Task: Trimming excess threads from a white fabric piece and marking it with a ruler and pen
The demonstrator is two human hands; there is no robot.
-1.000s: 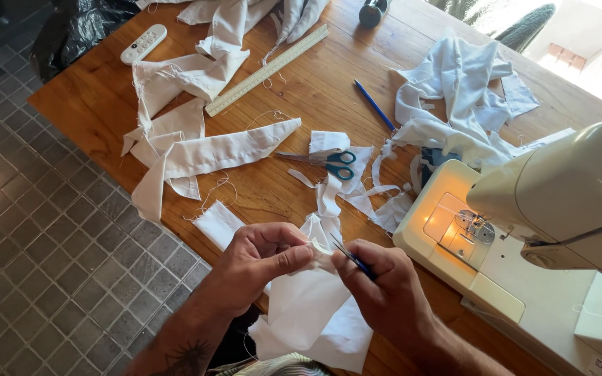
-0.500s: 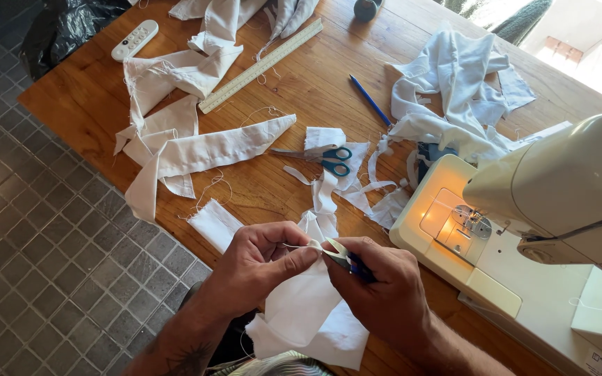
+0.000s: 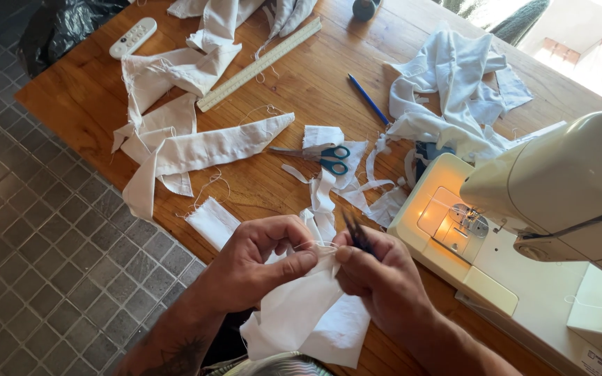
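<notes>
My left hand [image 3: 259,261] pinches the top edge of a piece of white fabric [image 3: 301,313] that hangs down toward my lap. My right hand [image 3: 377,275] meets it at the same edge and holds a small dark pointed tool [image 3: 355,231], its tips sticking up above my fingers. A thin loose thread [image 3: 315,244] loops between the two hands. Both hands are over the near edge of the wooden table [image 3: 301,90], just left of the sewing machine [image 3: 545,223].
Blue-handled scissors [image 3: 322,159], white fabric strips [image 3: 196,150], a small white patch [image 3: 214,221], a long ruler [image 3: 259,64], a blue pencil [image 3: 367,99] and a heap of white cloth [image 3: 454,90] lie on the table. A white remote [image 3: 132,37] sits far left. Grey tiled floor lies at left.
The hands have stayed together on the fabric edge. The dark tool in my right hand has tilted more upright, and the fabric has shifted slightly in my fingers.
</notes>
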